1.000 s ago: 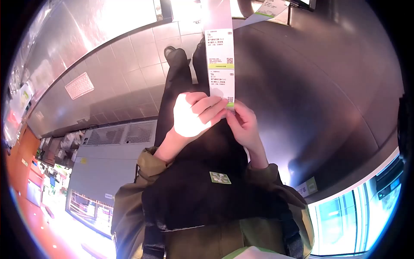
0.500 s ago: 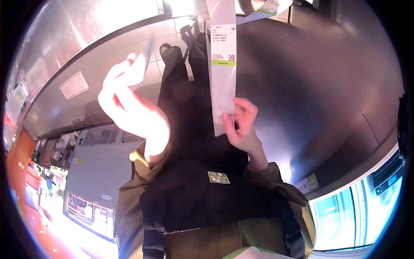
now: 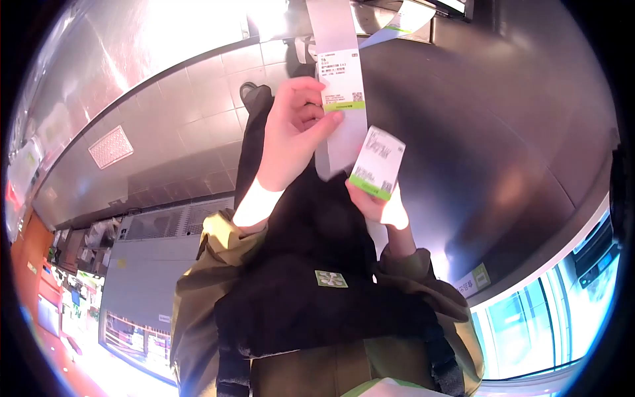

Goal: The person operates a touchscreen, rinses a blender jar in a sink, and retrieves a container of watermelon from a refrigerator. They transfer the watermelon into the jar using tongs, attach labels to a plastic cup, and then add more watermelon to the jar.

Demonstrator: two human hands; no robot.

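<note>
A long white strip of backing paper (image 3: 344, 135) hangs down from the top, bearing a printed label (image 3: 342, 79) with a green band and a small square code. My left hand (image 3: 291, 135) is closed at this label's left edge, thumb on the green band and fingers curled beside the strip. Lower and to the right, my right hand (image 3: 380, 210) holds a separate printed label (image 3: 378, 162) with a similar green band, tilted over the strip's edge. The right fingers are partly hidden behind that label.
A dark metal counter (image 3: 476, 152) stretches along the right. Another strip of labels (image 3: 403, 23) curls over the counter near the top. Grey floor tiles (image 3: 192, 99) and a floor drain cover (image 3: 111, 147) lie to the left, with a grey cabinet (image 3: 149, 264) below.
My left hand has moved right to the strip from holding a blurred white piece. My right hand has left the strip's lower end and now holds a separate label.
</note>
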